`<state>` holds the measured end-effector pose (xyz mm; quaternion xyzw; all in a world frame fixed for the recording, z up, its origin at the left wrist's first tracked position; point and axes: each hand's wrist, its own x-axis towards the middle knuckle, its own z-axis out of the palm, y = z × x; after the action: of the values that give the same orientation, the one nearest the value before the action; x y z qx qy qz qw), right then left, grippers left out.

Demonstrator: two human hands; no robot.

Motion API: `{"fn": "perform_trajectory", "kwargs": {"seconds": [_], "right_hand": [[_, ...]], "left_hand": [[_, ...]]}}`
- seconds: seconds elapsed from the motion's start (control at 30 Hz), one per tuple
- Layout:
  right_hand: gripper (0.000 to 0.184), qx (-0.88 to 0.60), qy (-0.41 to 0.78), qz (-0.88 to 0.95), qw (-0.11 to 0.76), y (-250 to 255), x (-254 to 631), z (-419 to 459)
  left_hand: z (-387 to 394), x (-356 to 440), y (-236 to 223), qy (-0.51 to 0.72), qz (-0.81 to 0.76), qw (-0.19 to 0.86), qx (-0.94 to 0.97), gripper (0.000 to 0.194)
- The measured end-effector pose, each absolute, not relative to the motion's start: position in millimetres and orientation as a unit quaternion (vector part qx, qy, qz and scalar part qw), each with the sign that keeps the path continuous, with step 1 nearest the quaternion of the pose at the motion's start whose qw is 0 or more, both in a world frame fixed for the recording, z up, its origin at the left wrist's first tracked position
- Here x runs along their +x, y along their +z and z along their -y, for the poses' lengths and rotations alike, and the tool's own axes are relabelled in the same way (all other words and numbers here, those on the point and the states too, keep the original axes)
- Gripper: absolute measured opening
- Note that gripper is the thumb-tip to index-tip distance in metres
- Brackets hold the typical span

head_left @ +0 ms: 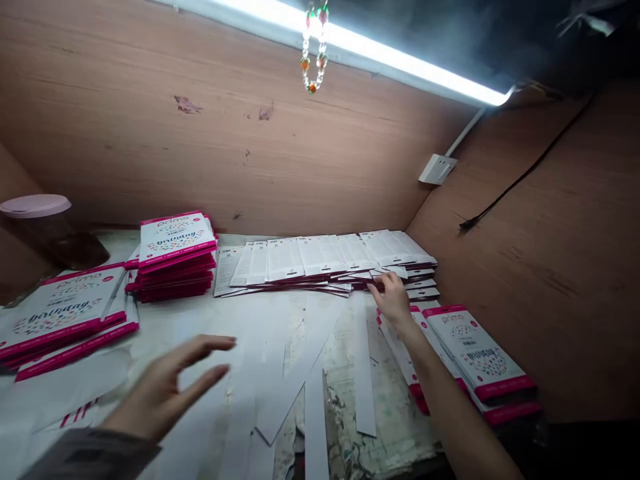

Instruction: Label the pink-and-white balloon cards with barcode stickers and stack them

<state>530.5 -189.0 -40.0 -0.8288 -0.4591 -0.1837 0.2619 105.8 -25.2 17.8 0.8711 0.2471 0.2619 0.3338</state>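
My right hand (391, 299) reaches to the far right of the bench. Its fingers rest on the edge of a fanned row of white printed cards (320, 259) lying face down along the back wall. Whether it grips a card is hidden. My left hand (167, 387) hovers over the bench at the lower left, fingers apart and holding nothing. A stack of pink-edged "birthday" packets (176, 253) sits behind it.
More pink-edged packets lie at the left (60, 313) and at the right edge (475, 357). White paper strips (363, 373) litter the worn bench top. A jar with a pink lid (36, 207) stands far left. A tube light (380, 53) and a wall socket (437, 169) are above.
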Motion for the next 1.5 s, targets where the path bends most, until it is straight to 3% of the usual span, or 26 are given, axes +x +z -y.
{"fn": "perform_trajectory", "kwargs": {"seconds": [0.17,0.4,0.67,1.03,1.17,1.33,1.43,1.5], "right_hand": [[0.037,-0.763,-0.141,0.599,0.201,-29,536,121],[0.075,-0.708,-0.058,0.692,0.130,-44,488,25],[0.053,-0.698,0.015,0.713,0.062,-29,499,-2],[0.046,-0.683,0.057,0.728,0.012,11,500,-11],[0.040,-0.702,0.006,0.710,0.050,16,485,-18],[0.043,-0.714,-0.087,0.674,0.167,42,463,19],[0.029,-0.700,-0.114,0.645,0.285,48,453,79],[0.020,-0.673,-0.088,0.602,0.421,34,443,123]], "left_hand": [[40,173,-36,0.206,-0.239,0.461,0.829,0.030],[45,170,-58,0.191,-0.267,0.495,0.805,0.028],[25,143,-61,0.208,-0.300,0.531,0.765,0.033],[30,144,-56,0.205,-0.287,0.549,0.758,0.030],[29,139,-55,0.215,-0.275,0.552,0.757,0.029],[23,130,-52,0.218,-0.258,0.560,0.757,0.033],[20,128,-51,0.309,-0.289,0.555,0.716,0.057],[20,130,-51,0.379,-0.300,0.538,0.691,0.083]]}}
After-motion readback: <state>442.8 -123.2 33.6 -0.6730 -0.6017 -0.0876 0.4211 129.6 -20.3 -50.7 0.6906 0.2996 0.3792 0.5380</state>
